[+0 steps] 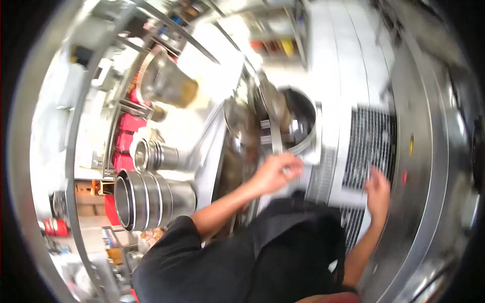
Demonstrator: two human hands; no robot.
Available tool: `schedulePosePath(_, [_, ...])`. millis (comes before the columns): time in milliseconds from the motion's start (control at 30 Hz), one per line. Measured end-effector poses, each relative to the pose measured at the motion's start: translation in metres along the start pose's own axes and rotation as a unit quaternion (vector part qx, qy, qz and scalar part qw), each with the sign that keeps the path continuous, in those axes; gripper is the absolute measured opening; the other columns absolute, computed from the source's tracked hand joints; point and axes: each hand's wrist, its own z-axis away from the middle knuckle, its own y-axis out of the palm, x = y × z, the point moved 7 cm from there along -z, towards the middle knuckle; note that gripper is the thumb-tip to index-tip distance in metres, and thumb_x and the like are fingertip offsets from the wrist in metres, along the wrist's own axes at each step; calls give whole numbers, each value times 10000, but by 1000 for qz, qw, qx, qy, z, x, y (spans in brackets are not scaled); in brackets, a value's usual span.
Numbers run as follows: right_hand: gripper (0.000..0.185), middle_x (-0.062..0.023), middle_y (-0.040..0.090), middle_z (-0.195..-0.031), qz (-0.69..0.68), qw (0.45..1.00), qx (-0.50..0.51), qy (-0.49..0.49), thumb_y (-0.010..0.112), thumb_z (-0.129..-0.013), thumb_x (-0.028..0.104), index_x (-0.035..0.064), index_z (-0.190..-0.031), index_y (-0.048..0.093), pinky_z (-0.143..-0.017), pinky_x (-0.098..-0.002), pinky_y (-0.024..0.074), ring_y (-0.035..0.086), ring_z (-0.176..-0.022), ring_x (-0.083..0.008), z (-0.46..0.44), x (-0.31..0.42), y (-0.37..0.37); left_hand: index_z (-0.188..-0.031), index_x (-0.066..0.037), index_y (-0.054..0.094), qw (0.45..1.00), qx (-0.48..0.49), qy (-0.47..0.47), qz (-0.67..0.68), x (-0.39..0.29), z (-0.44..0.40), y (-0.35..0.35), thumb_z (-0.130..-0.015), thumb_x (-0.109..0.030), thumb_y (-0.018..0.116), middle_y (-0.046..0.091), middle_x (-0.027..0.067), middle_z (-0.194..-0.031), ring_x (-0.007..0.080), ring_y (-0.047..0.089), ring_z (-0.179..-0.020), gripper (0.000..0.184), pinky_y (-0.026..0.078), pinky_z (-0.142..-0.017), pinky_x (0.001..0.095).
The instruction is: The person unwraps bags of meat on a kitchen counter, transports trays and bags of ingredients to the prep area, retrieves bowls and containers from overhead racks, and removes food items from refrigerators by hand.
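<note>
Curled and blurred, my left hand (277, 172) is at the near end of a flat metal handle (276, 139); whether the fingers grip it is unclear. That handle runs up to a blurred metal pan or scoop (274, 101), beside a large round dark pot (301, 113). My right hand (378, 188) is raised over the right side with its fingers apart and nothing visible in them. Near it lies a dark slotted floor grate (370, 146).
Nested metal pots (182, 196) and smaller nested containers (169, 157) stand on the left. A tall metal pot (169, 81) is at the upper left, near red bins (124, 141). A long steel counter edge (411, 177) curves along the right.
</note>
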Motion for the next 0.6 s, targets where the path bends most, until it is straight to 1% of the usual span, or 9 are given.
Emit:
schedulePosePath(33, [363, -10, 534, -712, -60, 994, 18, 86, 481, -810, -11, -33, -1171, 512, -567, -226, 434, 509, -624, -86, -9, 5, -8, -937, -26, 640, 999, 2, 43, -26, -14, -23, -2, -807, -143, 648, 629, 105, -857, 201, 615, -807, 176, 493, -687, 311])
schedulePosePath(67, [397, -39, 559, -740, -91, 988, 50, 117, 492, -801, 22, 6, -1197, 522, -628, -271, 457, 532, -658, -133, -14, -17, -12, -942, -29, 638, 1000, 3, 24, -17, -31, -42, -4, -798, -138, 656, 627, 105, -860, 204, 613, -803, 182, 493, -687, 318])
schedulePosePath(133, [372, -28, 523, -661, -192, 972, 49, 126, 480, -768, -30, -41, -1139, 508, -537, -224, 422, 505, -574, -101, -31, -49, -19, -948, -13, 625, 996, -5, 93, -10, -53, -81, 3, -807, -153, 644, 616, 106, -874, 199, 606, -776, 200, 489, -688, 317])
schedulePosePath(167, [367, -32, 529, -644, -207, 971, 64, 103, 490, -763, -42, -45, -1130, 501, -512, -228, 426, 491, -531, -97, -44, -62, -21, -927, -1, 618, 996, -2, 79, -30, -66, -99, 7, -806, -152, 638, 605, 110, -871, 206, 601, -755, 195, 486, -674, 321])
schedulePosePath(200, [364, -42, 548, -639, -197, 971, 70, 117, 490, -765, -57, -43, -1129, 498, -488, -218, 414, 499, -520, -94, -59, -81, -14, -911, 4, 610, 996, -8, 86, 15, -80, -115, 9, -794, -155, 644, 593, 118, -855, 219, 598, -742, 200, 481, -651, 331])
schedulePosePath(300, [360, -91, 601, -679, -199, 953, 151, 172, 486, -784, -71, -40, -1142, 486, -482, -221, 435, 535, -531, -107, -118, -133, -5, -900, 1, 609, 991, -65, 111, -21, -95, -158, 23, -787, -159, 644, 583, 122, -832, 234, 597, -732, 200, 478, -615, 338])
schedulePosePath(433, [371, -99, 591, -712, -228, 937, 229, 134, 486, -812, -56, -36, -1180, 438, -490, -243, 462, 554, -568, -132, -209, -148, -2, -902, -3, 609, 992, -114, 54, -21, -115, -191, 26, -781, -150, 647, 586, 119, -823, 232, 599, -721, 195, 479, -607, 335])
schedulePosePath(533, [375, -95, 582, -707, -174, 944, 269, 82, 494, -816, -51, -31, -1186, 429, -478, -240, 452, 540, -554, -125, -265, -96, -23, -893, -2, 604, 983, -180, 30, -9, -119, -200, 15, -778, -146, 649, 589, 121, -820, 224, 601, -718, 189, 479, -619, 334])
schedulePosePath(600, [382, -85, 572, -688, -218, 931, 285, 60, 490, -811, -51, -30, -1188, 430, -470, -230, 442, 520, -539, -114, -301, -76, -24, -891, -1, 604, 974, -225, 21, -9, -118, -196, 6, -781, -144, 646, 590, 121, -821, 222, 601, -718, 185, 479, -621, 331])
